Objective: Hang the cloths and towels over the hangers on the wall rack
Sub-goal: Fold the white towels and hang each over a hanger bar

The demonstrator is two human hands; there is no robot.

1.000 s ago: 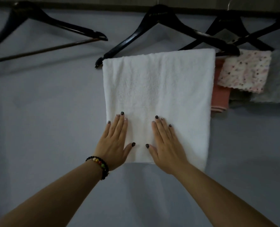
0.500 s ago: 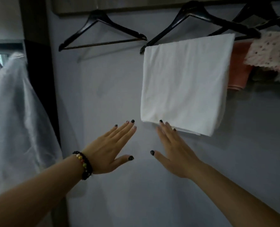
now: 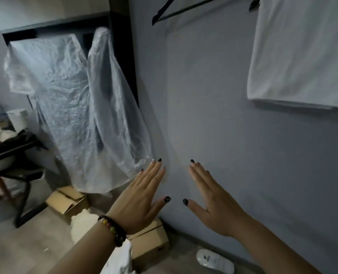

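Observation:
A white towel (image 3: pixel 302 54) hangs folded over a black hanger at the top right, cut off by the frame edge. An empty black hanger (image 3: pixel 184 8) shows at the top middle against the grey wall. My left hand (image 3: pixel 142 196), with a bead bracelet on the wrist, is held flat with straight fingers in front of the wall and holds nothing. My right hand (image 3: pixel 209 196) is flat beside it, fingers straight, also empty. Both hands are well below and left of the towel.
Clear plastic covers (image 3: pixel 75 107) hang from a black frame (image 3: pixel 122 46) on the left. Cardboard boxes (image 3: pixel 69 200) lie on the floor, with a white bundle (image 3: pixel 83 226) and a white slipper (image 3: pixel 215 261). A cluttered dark table (image 3: pixel 9 149) stands at the far left.
The view has swung left and down. Both hands left the white towel they were smoothing and now hover flat in front of the bare wall, lower left of it.

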